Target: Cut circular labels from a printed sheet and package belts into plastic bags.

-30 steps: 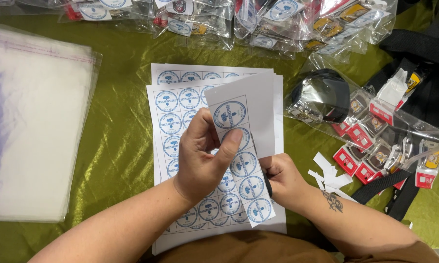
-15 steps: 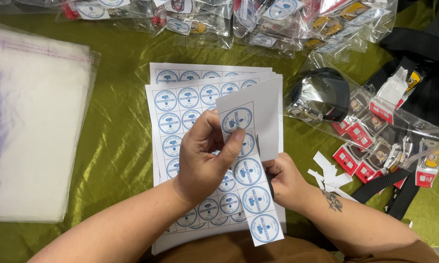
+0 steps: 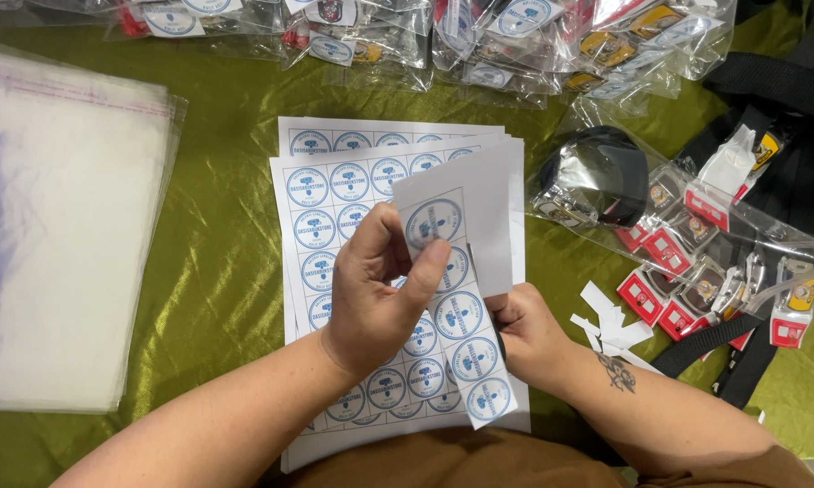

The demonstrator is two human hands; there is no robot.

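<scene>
My left hand pinches a white sheet printed with round blue labels, thumb and fingers at one label near its top. A strip of these labels hangs down from it, partly cut away. My right hand is closed on dark-handled scissors, mostly hidden, with the thin blade running up along the strip's right side. Both hands hover over a stack of label sheets lying on the green cloth.
A pile of clear plastic sleeves lies at the left. Filled clear bags line the far edge. To the right are bagged keychains with red cards, black straps and white paper scraps.
The cut has run further up the sheet, and the label strip has swung down and away from it. My left hand shifted its pinch slightly; my right hand stayed low.
</scene>
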